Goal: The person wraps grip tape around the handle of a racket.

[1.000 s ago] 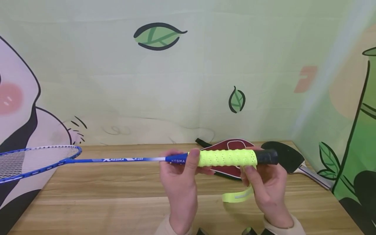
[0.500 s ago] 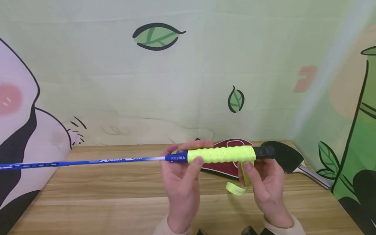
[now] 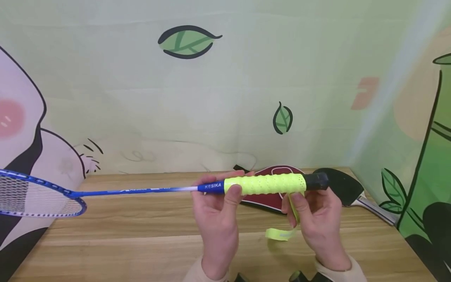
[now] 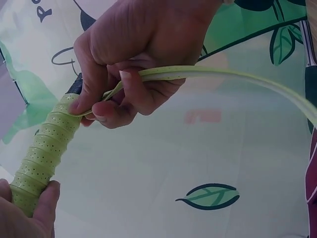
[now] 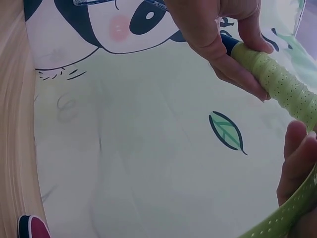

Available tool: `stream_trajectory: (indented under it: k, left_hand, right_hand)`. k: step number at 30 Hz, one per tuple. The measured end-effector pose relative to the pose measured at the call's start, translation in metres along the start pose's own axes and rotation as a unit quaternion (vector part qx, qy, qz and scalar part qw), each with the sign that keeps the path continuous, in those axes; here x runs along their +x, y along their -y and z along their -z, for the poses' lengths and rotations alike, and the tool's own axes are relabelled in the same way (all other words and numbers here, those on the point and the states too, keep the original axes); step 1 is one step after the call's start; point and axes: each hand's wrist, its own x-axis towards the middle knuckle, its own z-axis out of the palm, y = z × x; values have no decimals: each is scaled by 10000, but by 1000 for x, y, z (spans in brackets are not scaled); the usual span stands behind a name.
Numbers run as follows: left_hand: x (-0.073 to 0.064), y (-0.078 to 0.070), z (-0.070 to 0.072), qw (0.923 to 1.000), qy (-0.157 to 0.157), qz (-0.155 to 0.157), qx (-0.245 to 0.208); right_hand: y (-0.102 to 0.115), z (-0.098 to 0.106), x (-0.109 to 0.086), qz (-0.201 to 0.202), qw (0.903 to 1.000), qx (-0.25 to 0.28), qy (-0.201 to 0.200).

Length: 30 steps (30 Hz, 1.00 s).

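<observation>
One wood-grain table (image 3: 123, 250). Blue badminton racket (image 3: 141, 191) above it, near level, strung head left, butt right. Beyond, on the table: maroon case with white piping (image 3: 264, 201), black table-tennis bat (image 3: 341, 188). Left hand (image 3: 218, 213): palm toward head camera, fingers curled behind the racket, thumb in front, holding the handle's shaft end. Right hand (image 3: 320, 223): thumb and fingertips closed in a pinch on the loose yellow-green overgrip strip (image 3: 280, 234); perforated wraps cover most of the handle. Left-wrist view shows what head view hides: strip threading past the fingers into a long arc.
</observation>
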Motion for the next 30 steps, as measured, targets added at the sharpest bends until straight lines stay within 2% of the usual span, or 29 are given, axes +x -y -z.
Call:
stream_trajectory:
  k: [9, 16, 25, 28, 30]
  left_hand:
    - [-2, -1, 2, 9985, -267, 336, 339]
    - [-3, -1, 1, 9977, -330, 364, 469]
    - [-2, -2, -1, 9920, -803, 726, 653]
    - [-1, -2, -1, 9912, -884, 797, 588]
    - [-2, -2, -2, 9925, -816, 780, 478]
  right_hand:
    - [-2, 2, -1, -17, 9997, 136, -208]
    - [-4, 1, -1, -20, 9991, 254, -330]
    - [-1, 1, -3, -16, 9991, 384, 167]
    - [0, 1, -3, 23, 9993, 325, 156]
    - [1, 1, -3, 86, 9995, 283, 85]
